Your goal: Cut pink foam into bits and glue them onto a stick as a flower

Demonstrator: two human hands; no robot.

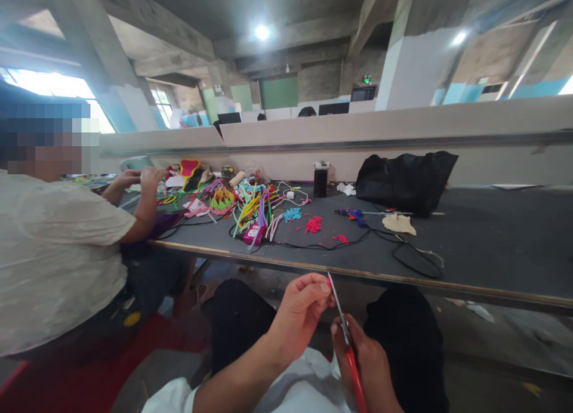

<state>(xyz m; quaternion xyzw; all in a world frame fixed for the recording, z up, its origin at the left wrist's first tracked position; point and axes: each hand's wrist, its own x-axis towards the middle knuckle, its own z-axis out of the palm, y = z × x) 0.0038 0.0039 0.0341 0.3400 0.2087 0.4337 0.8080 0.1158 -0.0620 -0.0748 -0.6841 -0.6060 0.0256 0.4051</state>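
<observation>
head cam: l hand [304,308] is up in front of the table edge, over the lap, thumb + index pinched tight w/ no real gap, on a small red piece [330,282]; most of it is hidden by the fingertips so can't tell its length. r hand [370,362] is lower, fingers wrapped round the red handles of the scissors [345,334], blades pointing up and away, tip right by the l fingertips. blade gap: can't tell from this angle, they read as nearly one line. step looks like a snip/trim on the red piece. to do it well: leave just enough stub past the pinch to cut, keep l thumb + index tips out of the blade line, cut sq w/ short closes nr the tip, and steady the wrists so the piece doesn't twist. main risk imo is nicking a fingertip, w/ the blade this close; 2nd is the bit pinging off to the floor, since hands are off the table [492,240]. for length, match by eye vs the red pile [314,224] on the table, next to the blue pile [292,214]. glue gun [357,216] + its black cord lie just beyond, so mind the cord when reaching.
</observation>
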